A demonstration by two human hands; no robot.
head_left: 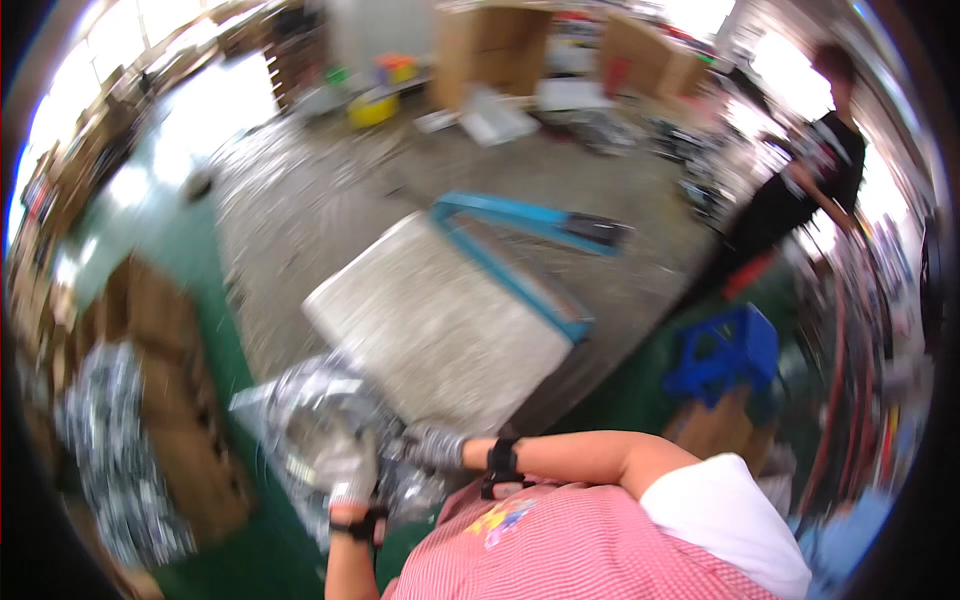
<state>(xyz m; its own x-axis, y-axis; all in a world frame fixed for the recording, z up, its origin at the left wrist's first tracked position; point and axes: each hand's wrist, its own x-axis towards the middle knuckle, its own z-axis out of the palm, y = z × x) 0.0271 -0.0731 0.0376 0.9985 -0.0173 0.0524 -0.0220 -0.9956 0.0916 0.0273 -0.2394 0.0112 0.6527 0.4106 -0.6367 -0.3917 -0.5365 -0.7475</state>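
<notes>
Both my hands wear pale grey work gloves, with black straps round the wrists. My left hand grips a crinkled clear plastic bag at the near edge of the table. Against the bag's right side, my right hand is closed on the plastic. Something pale and rounded shows through the bag, but blur hides its kind. Just beyond lies a flat whitish board or sheet. A light-blue bar-shaped tool with a dark end rests along its far right side, its arm angled away.
The grey worktable carries cardboard boxes and a yellow tape roll at the back. Brown cartons with bagged items stand left. A blue plastic stool is at right, near a person in black.
</notes>
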